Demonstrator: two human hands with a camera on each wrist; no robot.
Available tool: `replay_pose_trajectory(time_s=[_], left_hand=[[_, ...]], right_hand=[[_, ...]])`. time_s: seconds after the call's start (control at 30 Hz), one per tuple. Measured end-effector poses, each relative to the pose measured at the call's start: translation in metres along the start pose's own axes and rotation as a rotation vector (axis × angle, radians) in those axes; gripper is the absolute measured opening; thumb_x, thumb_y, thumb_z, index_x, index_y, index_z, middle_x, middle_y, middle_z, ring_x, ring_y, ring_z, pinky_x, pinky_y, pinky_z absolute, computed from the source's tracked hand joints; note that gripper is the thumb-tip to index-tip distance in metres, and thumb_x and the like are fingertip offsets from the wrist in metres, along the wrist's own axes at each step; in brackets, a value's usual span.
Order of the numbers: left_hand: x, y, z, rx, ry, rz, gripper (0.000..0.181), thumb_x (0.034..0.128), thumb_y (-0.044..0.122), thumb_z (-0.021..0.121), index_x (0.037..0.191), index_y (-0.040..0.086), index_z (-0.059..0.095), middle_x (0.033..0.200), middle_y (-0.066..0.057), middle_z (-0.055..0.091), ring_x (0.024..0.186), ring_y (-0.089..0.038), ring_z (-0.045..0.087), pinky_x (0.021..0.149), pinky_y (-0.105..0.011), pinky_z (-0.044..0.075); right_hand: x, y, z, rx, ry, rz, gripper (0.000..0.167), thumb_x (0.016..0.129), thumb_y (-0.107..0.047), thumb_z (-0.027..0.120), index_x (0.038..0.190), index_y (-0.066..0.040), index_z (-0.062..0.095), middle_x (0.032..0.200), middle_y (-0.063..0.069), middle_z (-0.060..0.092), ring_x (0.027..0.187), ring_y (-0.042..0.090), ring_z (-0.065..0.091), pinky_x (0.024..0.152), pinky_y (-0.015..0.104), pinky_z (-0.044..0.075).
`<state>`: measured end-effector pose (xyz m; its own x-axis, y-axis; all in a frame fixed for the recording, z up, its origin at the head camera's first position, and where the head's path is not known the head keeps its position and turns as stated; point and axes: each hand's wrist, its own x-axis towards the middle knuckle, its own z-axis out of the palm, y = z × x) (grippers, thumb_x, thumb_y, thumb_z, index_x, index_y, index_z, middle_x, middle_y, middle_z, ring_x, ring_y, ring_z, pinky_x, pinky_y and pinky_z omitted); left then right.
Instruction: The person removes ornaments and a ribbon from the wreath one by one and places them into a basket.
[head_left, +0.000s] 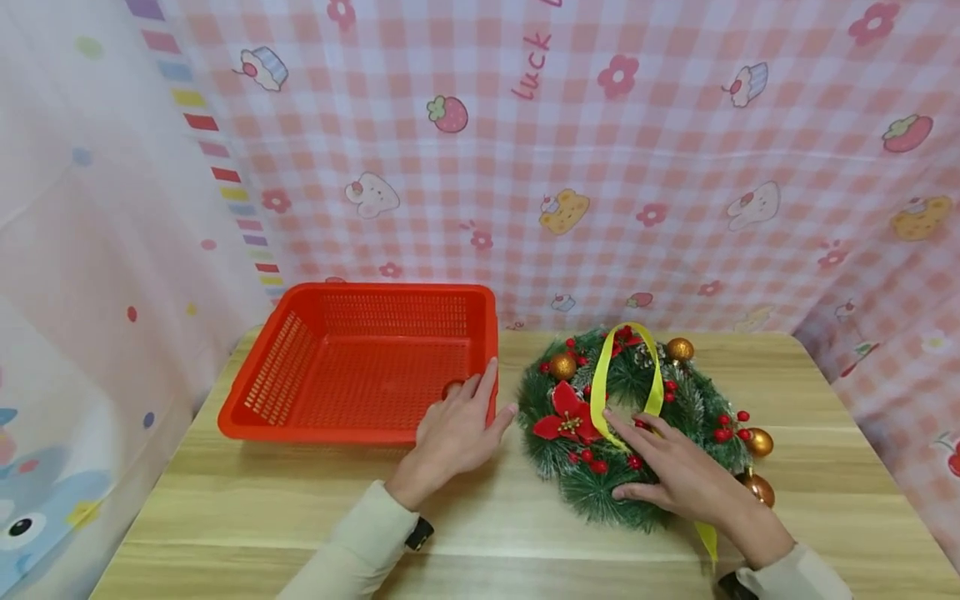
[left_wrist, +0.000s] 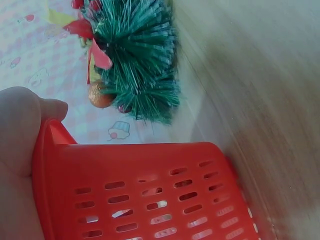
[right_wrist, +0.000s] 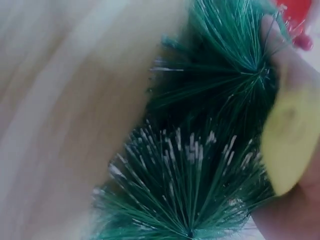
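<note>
At the right rim of a red plastic basket (head_left: 352, 433) is my left hand (head_left: 457, 433). Its fingers lie fairly straight over the rim, and its thumb extends on the outer side. Beside these fingers, inside the basket, part of a brownish round ball (head_left: 452, 388) shows. My right hand (head_left: 686, 475) rests on a green Christmas wreath (head_left: 585, 492), fingers extended and thumb spread. A yellow ribbon (head_left: 600, 379) loops up from the wreath and passes under that hand. In the right wrist view, the ribbon (right_wrist: 290, 142) crosses in front of the hand, with frosted greenery (right_wrist: 185, 185) alongside.
The wreath bears a red fabric flower (head_left: 567, 412), red berries (head_left: 598, 467) and several golden balls (head_left: 679, 349). A wooden table (head_left: 300, 517) carries everything. Behind it hangs a pink checked cloth (head_left: 487, 183); a pale patterned cloth (head_left: 90, 250) hangs at the left.
</note>
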<state>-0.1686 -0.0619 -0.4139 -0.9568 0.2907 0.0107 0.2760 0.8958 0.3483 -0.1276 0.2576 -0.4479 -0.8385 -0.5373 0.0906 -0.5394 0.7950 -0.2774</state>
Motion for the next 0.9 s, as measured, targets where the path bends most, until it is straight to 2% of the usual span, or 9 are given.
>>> replay_pose_trajectory(time_s=[0.1,0.17,0.23,0.3,0.43,0.57,0.7,0.9], left_hand=[[0.001,0.002,0.000,0.008,0.006,0.003,0.073,0.1007,0.058,0.039,0.160,0.020,0.018,0.152,-0.011,0.045,0.127,-0.033,0.051,0.081,-0.048,0.051],[0.001,0.003,0.001,0.012,0.003,0.004,0.073,0.1009,0.057,0.039,0.160,0.020,0.018,0.152,-0.012,0.045,0.127,-0.033,0.051,0.079,-0.048,0.051],[0.001,0.003,0.001,0.015,-0.001,0.006,0.073,0.1010,0.057,0.039,0.160,0.020,0.018,0.152,-0.013,0.045,0.128,-0.034,0.050,0.078,-0.047,0.052],[0.001,0.003,0.001,0.020,-0.009,0.002,0.073,0.1010,0.058,0.038,0.160,0.020,0.016,0.152,-0.012,0.044,0.127,-0.033,0.051,0.075,-0.045,0.052],[0.000,0.001,0.000,0.035,-0.012,-0.016,0.074,0.1003,0.061,0.034,0.160,0.021,0.015,0.153,-0.009,0.045,0.122,-0.030,0.053,0.067,-0.039,0.049],[0.000,0.000,-0.002,0.028,-0.012,-0.027,0.074,0.1002,0.062,0.034,0.160,0.022,0.015,0.152,-0.009,0.045,0.120,-0.030,0.054,0.062,-0.035,0.045],[0.000,0.000,-0.002,0.014,-0.013,-0.024,0.075,0.1001,0.062,0.035,0.160,0.022,0.015,0.151,-0.012,0.047,0.123,-0.032,0.053,0.062,-0.035,0.046],[-0.001,0.002,-0.001,0.015,-0.012,-0.020,0.075,0.0999,0.061,0.036,0.160,0.022,0.016,0.150,-0.011,0.048,0.125,-0.034,0.054,0.071,-0.041,0.051]], right_hand=[[-0.003,0.005,-0.004,-0.064,0.061,-0.054,0.100,0.079,-0.059,0.073,0.158,-0.022,0.025,0.139,0.006,0.060,0.136,0.038,0.041,0.107,0.062,0.032],[-0.005,0.003,-0.007,-0.078,0.099,-0.057,0.101,0.078,-0.060,0.074,0.158,-0.021,0.026,0.139,0.006,0.060,0.138,0.039,0.038,0.114,0.062,0.019],[-0.007,-0.003,-0.013,-0.041,0.112,-0.022,0.102,0.079,-0.060,0.074,0.159,-0.023,0.023,0.144,0.009,0.055,0.141,0.042,0.032,0.117,0.062,0.008],[-0.006,-0.013,-0.021,0.038,0.120,0.044,0.100,0.082,-0.057,0.073,0.160,-0.026,0.018,0.150,0.013,0.047,0.143,0.044,0.026,0.117,0.062,0.002],[0.010,-0.037,-0.036,0.213,0.155,0.173,0.082,0.096,-0.044,0.062,0.160,-0.021,0.018,0.155,0.022,0.036,0.143,0.048,0.024,0.112,0.069,0.010],[0.033,-0.059,-0.038,0.270,0.169,0.302,0.073,0.102,-0.047,0.049,0.157,-0.008,0.023,0.154,0.027,0.034,0.140,0.051,0.028,0.108,0.071,0.020],[0.049,-0.074,-0.025,0.206,0.121,0.423,0.083,0.099,-0.061,0.042,0.156,-0.003,0.025,0.152,0.030,0.034,0.137,0.055,0.030,0.107,0.072,0.023],[0.054,-0.083,0.004,0.050,0.039,0.564,0.089,0.094,-0.072,0.037,0.157,-0.009,0.026,0.151,0.029,0.038,0.137,0.053,0.031,0.107,0.074,0.016]])
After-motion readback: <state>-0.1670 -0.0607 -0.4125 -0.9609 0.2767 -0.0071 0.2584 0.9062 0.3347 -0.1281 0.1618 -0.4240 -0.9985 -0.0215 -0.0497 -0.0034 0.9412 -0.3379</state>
